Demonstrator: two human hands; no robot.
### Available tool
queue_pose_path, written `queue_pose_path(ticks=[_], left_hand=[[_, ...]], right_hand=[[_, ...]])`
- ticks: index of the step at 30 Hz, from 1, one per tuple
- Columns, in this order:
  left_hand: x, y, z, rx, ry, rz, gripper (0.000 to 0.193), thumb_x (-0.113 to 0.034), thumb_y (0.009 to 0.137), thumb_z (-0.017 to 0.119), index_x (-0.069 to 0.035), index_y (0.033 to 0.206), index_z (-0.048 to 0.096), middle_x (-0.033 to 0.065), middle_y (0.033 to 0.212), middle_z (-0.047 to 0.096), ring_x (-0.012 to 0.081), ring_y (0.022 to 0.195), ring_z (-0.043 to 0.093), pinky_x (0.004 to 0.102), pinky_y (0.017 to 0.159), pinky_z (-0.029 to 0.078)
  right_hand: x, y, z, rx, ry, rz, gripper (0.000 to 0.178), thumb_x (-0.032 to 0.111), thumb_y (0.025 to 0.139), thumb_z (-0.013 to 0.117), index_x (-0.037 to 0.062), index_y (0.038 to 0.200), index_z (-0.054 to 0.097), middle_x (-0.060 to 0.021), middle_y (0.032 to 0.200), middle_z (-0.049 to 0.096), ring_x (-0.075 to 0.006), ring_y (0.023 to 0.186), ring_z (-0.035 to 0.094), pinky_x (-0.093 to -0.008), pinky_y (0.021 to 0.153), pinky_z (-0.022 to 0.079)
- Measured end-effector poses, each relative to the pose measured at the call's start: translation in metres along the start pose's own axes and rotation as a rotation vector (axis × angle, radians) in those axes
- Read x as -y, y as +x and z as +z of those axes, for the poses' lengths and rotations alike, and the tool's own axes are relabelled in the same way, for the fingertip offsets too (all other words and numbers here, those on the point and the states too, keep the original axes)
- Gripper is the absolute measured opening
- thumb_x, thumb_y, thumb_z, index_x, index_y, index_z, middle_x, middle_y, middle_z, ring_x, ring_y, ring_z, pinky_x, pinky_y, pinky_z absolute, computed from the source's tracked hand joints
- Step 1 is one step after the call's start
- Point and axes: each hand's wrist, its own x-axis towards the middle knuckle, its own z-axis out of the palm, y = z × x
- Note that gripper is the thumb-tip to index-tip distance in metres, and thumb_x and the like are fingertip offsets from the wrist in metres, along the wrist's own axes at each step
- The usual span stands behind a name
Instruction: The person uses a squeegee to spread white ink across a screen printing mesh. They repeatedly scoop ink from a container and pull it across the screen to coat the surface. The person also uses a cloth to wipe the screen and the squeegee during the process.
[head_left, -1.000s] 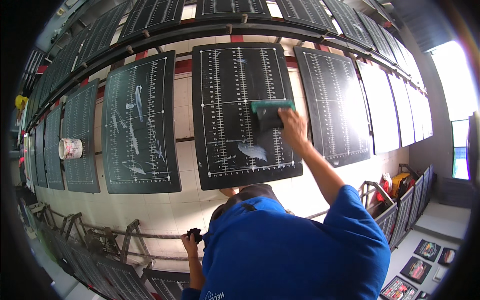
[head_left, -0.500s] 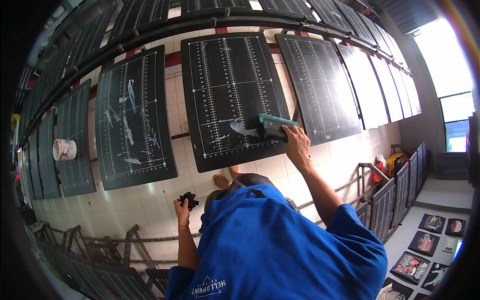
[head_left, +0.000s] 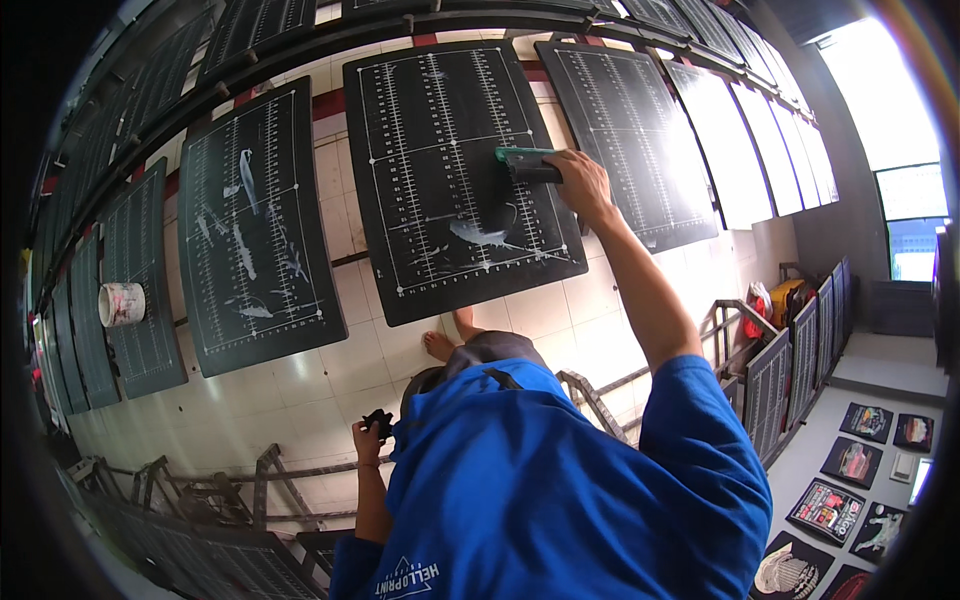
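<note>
Two hands (head_left: 580, 185) – one green squeegee (head_left: 527, 163), one white cup (head_left: 121, 303), one small black object (head_left: 377, 423)

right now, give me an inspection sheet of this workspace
surface: black ruled board flat on the tiled floor, white smears near its lower middle
job's things: green scraper pressed on that board
clutter: white cup at far left; smeared board beside it
grip: right hand holds the scraper; left hand closed on a small black thing
cables: nothing seen
surroundings: metal racks, printed shirts at lower right
</note>
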Motion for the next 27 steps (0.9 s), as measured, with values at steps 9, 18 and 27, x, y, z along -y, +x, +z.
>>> queue_pose_path(ticks=[9, 18, 27], left_hand=[[0.008, 0.012, 0.005, -0.023, -0.141, 0.027, 0.042, -0.021, 0.091, 0.068, -0.005, 0.120, 0.043, 0.0190, 0.107, 0.062, 0.0247, 0.084, 0.068, 0.0365, 0.061, 0.058], [-0.021, 0.012, 0.039, 0.045, -0.106, 0.104, 0.041, -0.021, 0.090, 0.069, -0.003, 0.118, 0.045, 0.0170, 0.102, 0.061, 0.0254, 0.086, 0.067, 0.0368, 0.062, 0.058], [-0.006, 0.007, 0.011, -0.072, -0.213, 0.065, 0.042, -0.021, 0.091, 0.068, -0.003, 0.120, 0.044, 0.0172, 0.105, 0.062, 0.0242, 0.087, 0.067, 0.0364, 0.062, 0.057]], right_hand=[[0.088, -0.130, -0.009, 0.223, -0.145, 0.344, 0.026, 0.009, 0.078, 0.062, 0.0058, 0.104, 0.066, -0.0154, 0.103, 0.062, -0.0330, 0.100, 0.063, -0.0460, 0.076, 0.055], [0.229, -0.069, -0.003, 0.474, 0.105, 0.318, 0.032, 0.025, 0.077, 0.066, 0.0007, 0.098, 0.067, -0.0192, 0.099, 0.067, -0.0377, 0.092, 0.068, -0.0480, 0.079, 0.056], [0.146, 0.026, 0.023, 0.121, 0.105, -0.060, 0.038, 0.005, 0.072, 0.065, 0.0133, 0.109, 0.070, -0.0080, 0.107, 0.068, -0.0296, 0.103, 0.064, -0.0429, 0.087, 0.052]])
